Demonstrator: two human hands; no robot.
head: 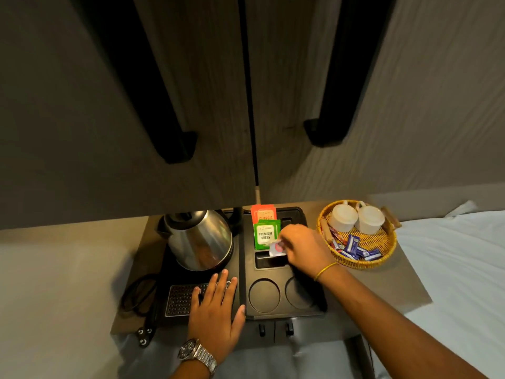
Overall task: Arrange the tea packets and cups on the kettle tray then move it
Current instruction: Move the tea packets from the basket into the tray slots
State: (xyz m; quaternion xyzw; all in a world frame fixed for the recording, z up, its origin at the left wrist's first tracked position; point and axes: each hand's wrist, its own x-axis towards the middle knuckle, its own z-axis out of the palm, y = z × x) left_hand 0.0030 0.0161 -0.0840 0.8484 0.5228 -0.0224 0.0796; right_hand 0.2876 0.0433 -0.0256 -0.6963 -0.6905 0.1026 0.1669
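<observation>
A black kettle tray (284, 314) sits on a small table, with a steel kettle (200, 239) on its left half. Orange tea packets (263, 213) and green tea packets (265, 236) stand upright in slots at the tray's back right. My right hand (303, 248) pinches a small white packet (276, 248) over the open slot just in front of the green ones. My left hand (216, 310) lies flat, fingers spread, on the tray's front left by the metal grille (181, 299). Two white cups (355, 218) stand upside down in a wicker basket (388, 253) to the right. Two round cup recesses (264, 295) are bare.
Blue and red sachets (355, 250) lie in the basket's front. A black power cord with plug (143, 307) trails off the tray's left side. Cupboard doors with long black handles (175, 143) hang above. White bedding (451, 269) lies to the right.
</observation>
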